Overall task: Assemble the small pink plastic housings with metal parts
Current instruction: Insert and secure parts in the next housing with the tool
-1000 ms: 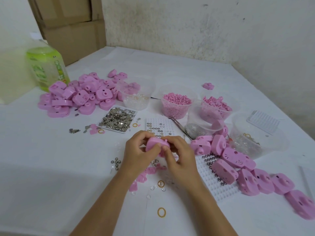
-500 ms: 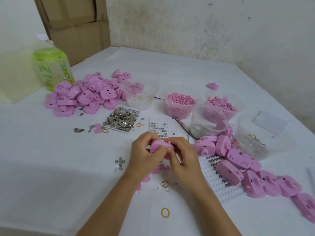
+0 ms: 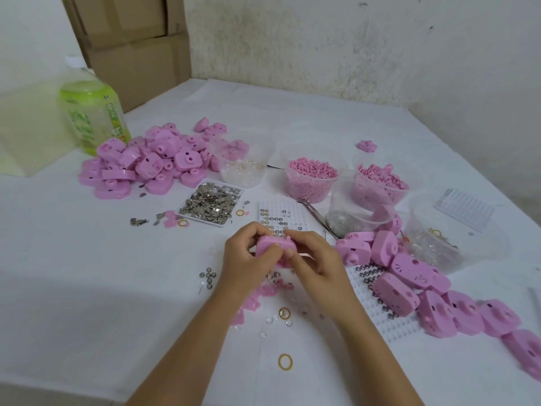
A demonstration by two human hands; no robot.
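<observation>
- Table [image 3: 87, 288], white-covered: one; all stock was laid out on it.
- Cardboard boxes [image 3: 131, 39]: two, stacked behind the far left corner.
- Green bottle [image 3: 93, 118]: one, at the far left.
- Heap of housings [image 3: 152, 162], far left: too many to be counted. Row of housings [image 3: 424, 288], right: about a dozen. Which lot was finished could not be told, so the task was judged mid-run, with much left.
- Clear tubs [image 3: 311, 183]: five, one tipped on its side.
- Grid trays [image 3: 377, 323]: three were counted.
- Left hand [image 3: 248, 259]: fingers were curled round the left end of the piece in work.
- Right hand [image 3: 316, 265]: thumb and fingers were pinched on its right end; any metal part there was hidden.
- Tray of metal parts [image 3: 210, 202]: one, well filled.
- Housing [image 3: 275, 244] in work: one, held above the table's middle between both hands.
- Yellow rings [image 3: 285, 361]: four were counted on the cloth.
</observation>
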